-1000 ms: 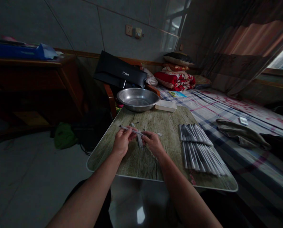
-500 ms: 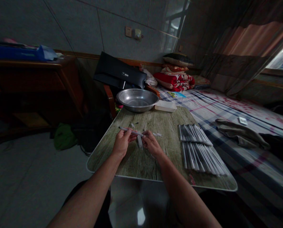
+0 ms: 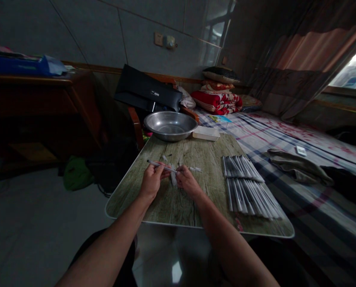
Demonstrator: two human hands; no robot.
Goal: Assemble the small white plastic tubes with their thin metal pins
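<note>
A slim pen (image 3: pixel 166 168) with a dark left end spans the gap between my two hands above the small table. My left hand (image 3: pixel 152 177) is closed around its left part, thumb on top. At the pen's right end my right hand (image 3: pixel 187 179) pinches with curled fingers; the tip itself is hidden. Below and between the hands lie pale translucent pieces (image 3: pixel 174 180), and more small clear pieces (image 3: pixel 195 169) lie just beyond the right hand. A tiny dark piece (image 3: pixel 170 155) rests farther back. To the right, many similar pens (image 3: pixel 252 195) lie in two rows.
A metal basin (image 3: pixel 171 126) and a shallow white box (image 3: pixel 206 133) stand at the far edge of the wood-grain table (image 3: pixel 166 211). The bed (image 3: pixel 252 127) adjoins on the right. Behind the basin a black case (image 3: pixel 149 91) leans on a chair.
The view has shifted slightly, so everything sits a little farther left. Both hands keep their hold on the pen with almost no movement.
</note>
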